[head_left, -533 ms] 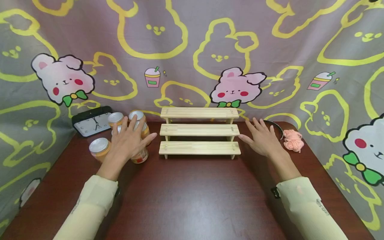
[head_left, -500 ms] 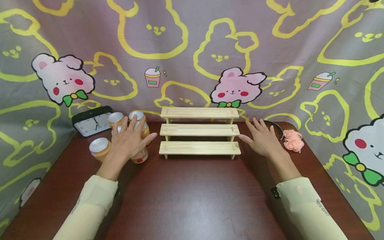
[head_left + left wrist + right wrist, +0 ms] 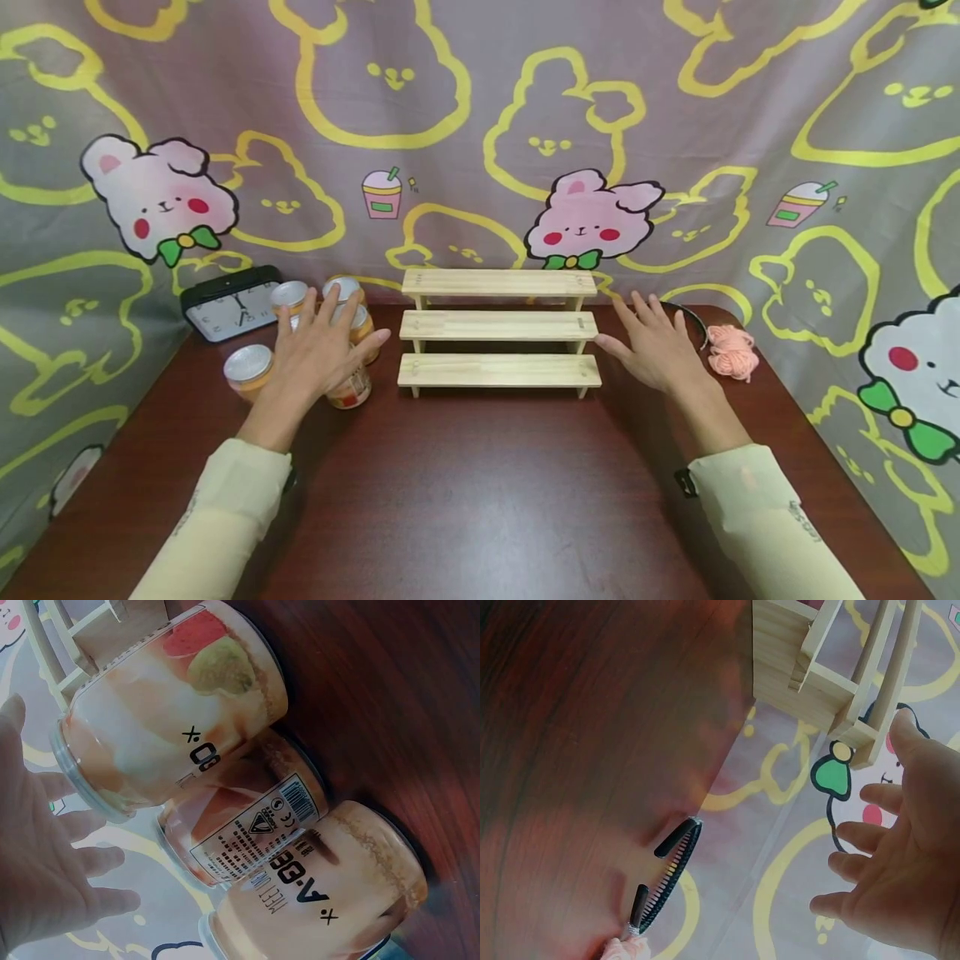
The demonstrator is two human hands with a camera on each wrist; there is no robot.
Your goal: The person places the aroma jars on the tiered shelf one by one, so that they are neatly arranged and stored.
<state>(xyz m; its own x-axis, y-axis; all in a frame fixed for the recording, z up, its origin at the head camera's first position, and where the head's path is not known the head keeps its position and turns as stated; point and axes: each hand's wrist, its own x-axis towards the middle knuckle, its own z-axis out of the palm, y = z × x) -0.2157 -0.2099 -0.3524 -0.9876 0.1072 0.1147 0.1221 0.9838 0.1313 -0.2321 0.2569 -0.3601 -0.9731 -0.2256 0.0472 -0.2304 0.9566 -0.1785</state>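
Note:
My left hand (image 3: 311, 354) hovers with spread fingers over a cluster of orange-labelled cans with silver lids at the left of the table. In the left wrist view a can (image 3: 172, 705) with fruit printed on it stands beside two others, the palm above their lids. One can (image 3: 249, 367) sits left of the wrist, and another (image 3: 349, 388) shows below the thumb; parts of the group are hidden by the hand. My right hand (image 3: 660, 346), fingers spread and holding nothing, is above the table just right of a three-tier wooden shelf (image 3: 499, 326).
A black alarm clock (image 3: 232, 304) leans at the back left, behind the cans. Past the right hand lie a black toothed headband (image 3: 671, 877) and a skein of pink yarn (image 3: 732, 352). A patterned curtain (image 3: 450, 108) surrounds the dark wooden table (image 3: 480, 492).
Both hands keep nearly the same place, with only a very slight shift of the left hand and the head view. The cans, shelf and other things stay put.

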